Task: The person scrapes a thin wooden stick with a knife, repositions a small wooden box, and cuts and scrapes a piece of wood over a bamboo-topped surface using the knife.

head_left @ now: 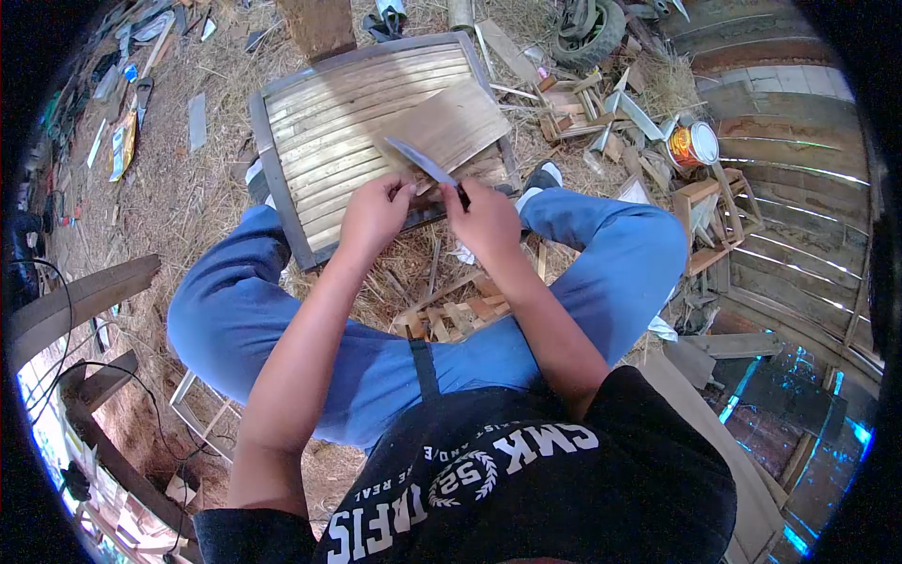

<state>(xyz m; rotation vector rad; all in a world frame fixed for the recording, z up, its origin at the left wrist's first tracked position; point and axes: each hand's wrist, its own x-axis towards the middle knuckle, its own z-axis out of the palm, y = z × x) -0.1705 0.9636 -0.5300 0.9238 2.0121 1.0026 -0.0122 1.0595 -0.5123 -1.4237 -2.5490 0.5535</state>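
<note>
My right hand is closed round the dark handle of a knife, its blade pointing away and to the left. Close beside it, my left hand is closed in a pinch near the front edge of the slatted wooden panel. What its fingertips hold, if anything, is too small to make out. A thin flat board lies on the slats, partly under the blade. Both hands are above the panel's near side, between my knees.
Wood offcuts lie on the straw-covered ground between my legs. A wooden post stands behind the panel. To the right are a paint bucket, a wheel, scrap wood and a wooden frame.
</note>
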